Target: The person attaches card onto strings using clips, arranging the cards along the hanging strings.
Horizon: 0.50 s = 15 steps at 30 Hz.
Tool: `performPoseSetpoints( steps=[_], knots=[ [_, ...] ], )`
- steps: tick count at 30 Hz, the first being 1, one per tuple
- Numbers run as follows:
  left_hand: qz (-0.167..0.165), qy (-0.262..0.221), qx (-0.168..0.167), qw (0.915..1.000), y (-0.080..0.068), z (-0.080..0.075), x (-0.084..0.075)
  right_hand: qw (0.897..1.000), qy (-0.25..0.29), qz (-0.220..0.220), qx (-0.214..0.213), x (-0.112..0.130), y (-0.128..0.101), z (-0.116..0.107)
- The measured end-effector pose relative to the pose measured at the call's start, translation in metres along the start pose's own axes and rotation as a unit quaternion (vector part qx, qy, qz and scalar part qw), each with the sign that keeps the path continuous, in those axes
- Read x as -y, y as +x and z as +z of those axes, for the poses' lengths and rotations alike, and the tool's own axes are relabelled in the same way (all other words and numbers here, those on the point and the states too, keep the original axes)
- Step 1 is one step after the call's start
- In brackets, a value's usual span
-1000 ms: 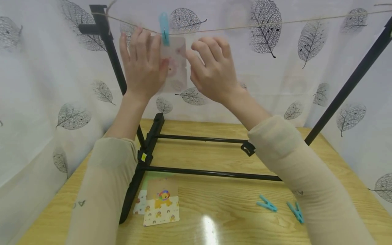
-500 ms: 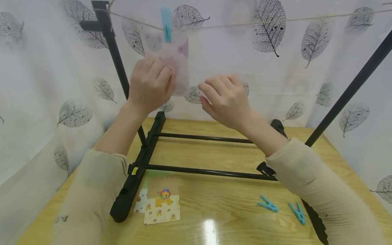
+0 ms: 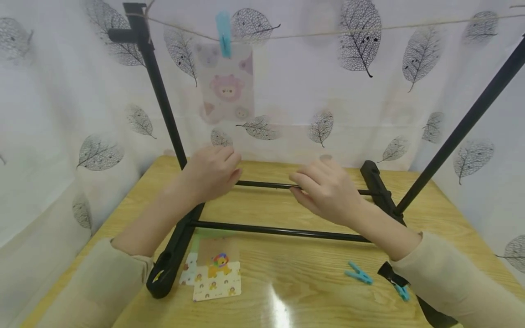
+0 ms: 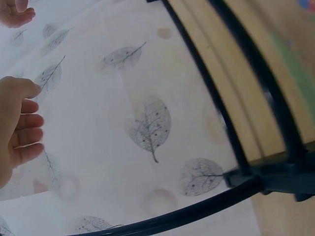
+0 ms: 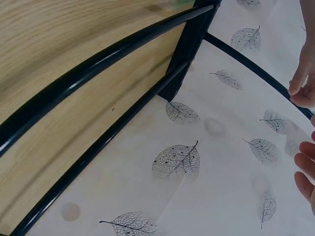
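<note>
Both hands have come down from the string. A second ago they were up at the pink card, which now hangs free from the string, held only by the blue peg near the left post of the black frame.

The left hand hovers low over the far left part of the surface, fingers loosely curled, holding nothing. The right hand is likewise relaxed and empty, over the frame's far crossbar.

Judgement: this card's hanging is finished. The lion card lies on the near surface beside the frame's left foot; two spare pegs lie to the near right, the further one partly hidden by the right sleeve.
</note>
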<state>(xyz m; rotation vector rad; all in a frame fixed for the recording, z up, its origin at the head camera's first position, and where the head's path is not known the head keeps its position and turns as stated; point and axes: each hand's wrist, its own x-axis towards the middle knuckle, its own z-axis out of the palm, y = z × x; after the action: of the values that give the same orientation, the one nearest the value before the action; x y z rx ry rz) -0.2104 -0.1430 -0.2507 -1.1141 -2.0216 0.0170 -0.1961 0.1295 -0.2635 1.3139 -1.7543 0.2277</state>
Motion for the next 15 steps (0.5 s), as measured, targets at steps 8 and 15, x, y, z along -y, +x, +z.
performPoseSetpoints(
  steps=[8,15],
  knots=[
    [-0.069,-0.018,0.214,0.9742,-0.031,-0.001,-0.031,0.994,0.001,0.036,0.103,0.008,-0.04,-0.012],
    [-0.16,-0.078,0.388,0.9043,-0.056,0.009,-0.051,0.98,0.015,0.057,0.188,0.017,-0.08,-0.017]
  ],
)
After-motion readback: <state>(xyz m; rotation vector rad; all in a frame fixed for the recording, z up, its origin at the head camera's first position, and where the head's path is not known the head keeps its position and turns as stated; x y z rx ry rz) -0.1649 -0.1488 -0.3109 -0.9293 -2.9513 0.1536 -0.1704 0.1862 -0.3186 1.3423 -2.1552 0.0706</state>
